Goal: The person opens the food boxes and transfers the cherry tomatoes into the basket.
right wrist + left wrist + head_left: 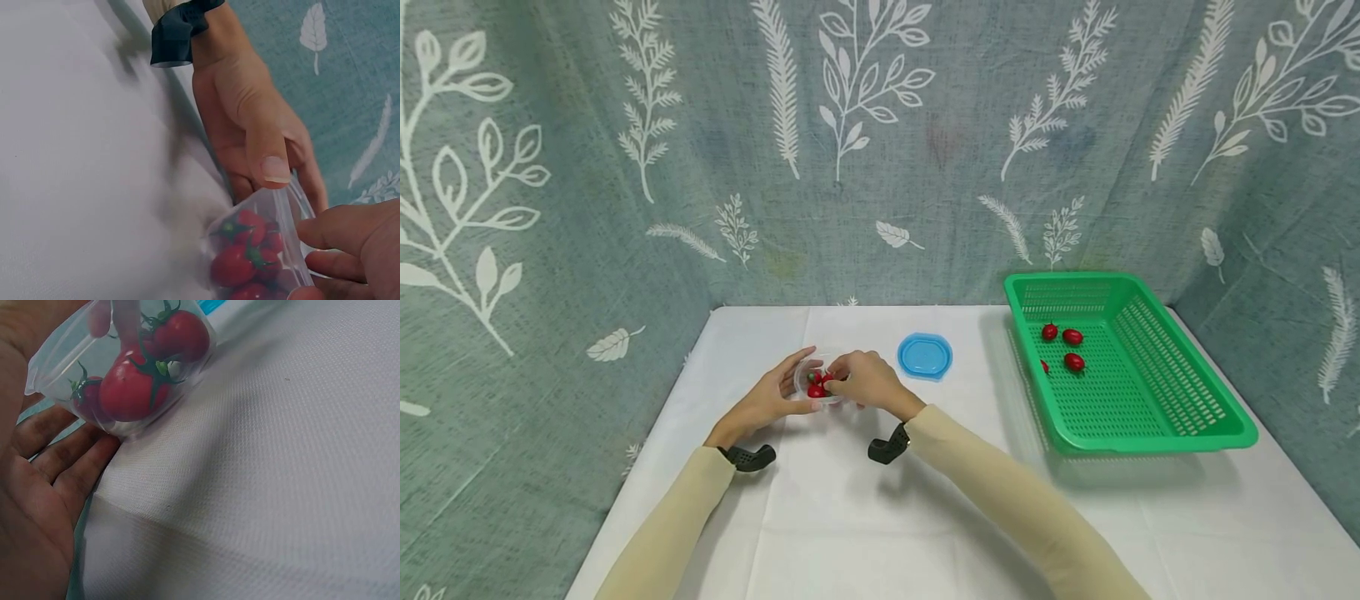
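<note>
A small clear plastic container stands on the white tablecloth, slightly tilted, with several red cherry tomatoes in it. My left hand cups its left side, thumb pressed on the rim and fingers under the base. From the right, my right hand curls its fingers at the container's rim. One fingertip shows through the clear wall. I cannot see whether it pinches a tomato.
A blue lid lies flat just right of the hands. A green plastic basket at the right holds several cherry tomatoes. A leaf-patterned curtain closes off the back and both sides of the table.
</note>
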A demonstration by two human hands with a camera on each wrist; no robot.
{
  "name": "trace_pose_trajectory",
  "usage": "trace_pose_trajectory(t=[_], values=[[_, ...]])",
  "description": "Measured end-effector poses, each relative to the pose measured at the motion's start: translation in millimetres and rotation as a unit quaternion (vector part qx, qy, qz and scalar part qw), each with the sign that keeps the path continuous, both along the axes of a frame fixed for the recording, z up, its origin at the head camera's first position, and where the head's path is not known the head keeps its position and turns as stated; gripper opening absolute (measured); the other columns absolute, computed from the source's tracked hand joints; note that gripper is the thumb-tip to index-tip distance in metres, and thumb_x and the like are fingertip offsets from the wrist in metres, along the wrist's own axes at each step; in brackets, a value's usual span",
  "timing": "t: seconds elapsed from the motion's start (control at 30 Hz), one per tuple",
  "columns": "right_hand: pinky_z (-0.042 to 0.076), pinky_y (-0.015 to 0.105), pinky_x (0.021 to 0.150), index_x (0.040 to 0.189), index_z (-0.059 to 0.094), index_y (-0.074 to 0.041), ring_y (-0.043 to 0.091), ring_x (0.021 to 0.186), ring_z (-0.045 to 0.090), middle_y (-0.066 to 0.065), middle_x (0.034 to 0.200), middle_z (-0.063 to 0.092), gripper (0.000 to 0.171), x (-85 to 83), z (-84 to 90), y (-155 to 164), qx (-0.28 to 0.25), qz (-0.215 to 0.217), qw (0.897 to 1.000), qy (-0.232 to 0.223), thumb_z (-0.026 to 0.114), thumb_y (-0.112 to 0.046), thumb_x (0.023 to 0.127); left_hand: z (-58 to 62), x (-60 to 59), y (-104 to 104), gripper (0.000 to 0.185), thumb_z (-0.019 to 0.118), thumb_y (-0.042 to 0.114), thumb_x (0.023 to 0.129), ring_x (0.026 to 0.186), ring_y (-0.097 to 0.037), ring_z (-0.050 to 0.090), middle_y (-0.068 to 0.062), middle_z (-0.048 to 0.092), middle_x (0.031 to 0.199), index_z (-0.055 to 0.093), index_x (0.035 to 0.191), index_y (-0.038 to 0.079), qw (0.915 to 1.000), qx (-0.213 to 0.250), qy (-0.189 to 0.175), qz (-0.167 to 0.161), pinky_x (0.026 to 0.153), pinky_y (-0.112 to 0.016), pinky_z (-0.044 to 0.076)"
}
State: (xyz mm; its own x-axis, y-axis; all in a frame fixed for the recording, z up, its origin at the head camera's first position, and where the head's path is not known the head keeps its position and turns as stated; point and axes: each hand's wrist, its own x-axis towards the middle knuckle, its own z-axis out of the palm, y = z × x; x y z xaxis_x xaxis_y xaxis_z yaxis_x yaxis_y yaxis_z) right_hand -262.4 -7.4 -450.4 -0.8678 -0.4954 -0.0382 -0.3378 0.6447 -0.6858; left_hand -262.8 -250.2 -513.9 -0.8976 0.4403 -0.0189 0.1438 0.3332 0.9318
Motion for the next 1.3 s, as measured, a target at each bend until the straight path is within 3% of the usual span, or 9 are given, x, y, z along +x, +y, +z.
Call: trace_pose_trajectory(t=[0.23,0.5,0.87,1.07,1.2,1.3], values=[[0.050,0.023,0.042,0.131,0.071,-0.007,0.014,0.044,0.059,0.005,0.123,0.073,0.037,1.0,-1.0,-4.6,0.013,0.019,1.000,0.007,0.071,-0.026,0.100,-4.4,2.2,-0.8,0.104,0.088,0.032,0.085,0.154,-0.033,0.023,-0.002,0.028,0.166,0.022,0.166,0.028,1.0000,-0.003,0.000,0.003,0.122,-0.054,0.026],[0.048,0.023,0.042,0.138,0.066,-0.011,0.012,0.042,0.058,-0.004,0.089,0.071,0.037,1.7,5.2,-9.0,0.080,0.057,0.995,0.023,0.061,-0.025,0.104,-4.1,-0.2,-0.2,0.104,0.088,0.030,0.086,0.154,-0.034,0.024,-0.005,0.026,0.168,0.022,0.166,0.026,0.9999,0.013,0.007,-0.009,0.122,-0.054,0.027],[0.050,0.023,0.044,0.141,0.065,-0.014,0.013,0.046,0.058,-0.004,0.096,0.072,0.037,-4.5,8.3,-7.8,0.112,0.083,0.990,0.019,0.059,-0.026,0.106,-2.8,-1.4,1.5,0.103,0.087,0.029,0.086,0.154,-0.029,0.025,0.002,0.037,0.162,0.022,0.166,0.027,0.9998,0.014,0.006,-0.013,0.124,-0.053,0.025],[0.047,0.021,0.049,0.133,0.071,-0.016,0.009,0.054,0.057,-0.002,0.103,0.075,0.032,-9.2,9.4,-1.0,0.108,0.058,0.989,0.086,0.065,-0.024,0.102,-2.0,-2.0,1.5,0.105,0.088,0.032,0.085,0.155,-0.032,0.021,-0.003,0.028,0.167,0.022,0.166,0.026,0.9999,0.001,0.010,-0.005,0.124,-0.054,0.024],[0.047,0.023,0.053,0.131,0.072,-0.018,0.010,0.066,0.057,-0.003,0.098,0.075,0.031,-11.2,10.3,1.3,0.137,0.039,0.982,0.127,0.068,-0.025,0.101,-0.9,-1.6,0.8,0.105,0.088,0.033,0.084,0.155,-0.031,0.022,-0.003,0.029,0.166,0.022,0.166,0.027,1.0000,-0.003,0.008,-0.001,0.123,-0.054,0.025],[0.051,0.024,0.058,0.131,0.072,-0.018,0.009,0.075,0.063,-0.003,0.105,0.075,0.031,-11.3,10.4,1.2,0.164,0.046,0.976,0.136,0.067,-0.025,0.101,-1.3,-1.3,-0.2,0.105,0.088,0.033,0.084,0.155,-0.031,0.022,-0.003,0.030,0.166,0.022,0.166,0.028,1.0000,0.001,0.006,-0.002,0.123,-0.054,0.025]])
